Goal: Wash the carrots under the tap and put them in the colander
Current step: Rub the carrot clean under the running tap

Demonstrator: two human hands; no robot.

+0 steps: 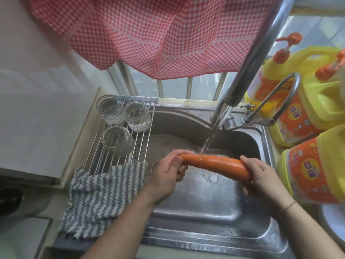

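Note:
A long orange carrot [214, 164] lies level over the steel sink [205, 212]. Water falls from the tap [248, 68] onto its left part. My left hand [168, 171] grips the carrot's narrow left end, fingers curled round it. My right hand [261, 176] grips the thick right end. No colander can be made out for certain; a white rim [334, 221] shows at the right edge.
A roll-up drying rack [141, 131] spans the sink's left side with three upturned glass jars [115, 139] and a striped cloth [100, 195] on it. Yellow detergent bottles [308, 109] crowd the right side. A checked red curtain [149, 34] hangs above.

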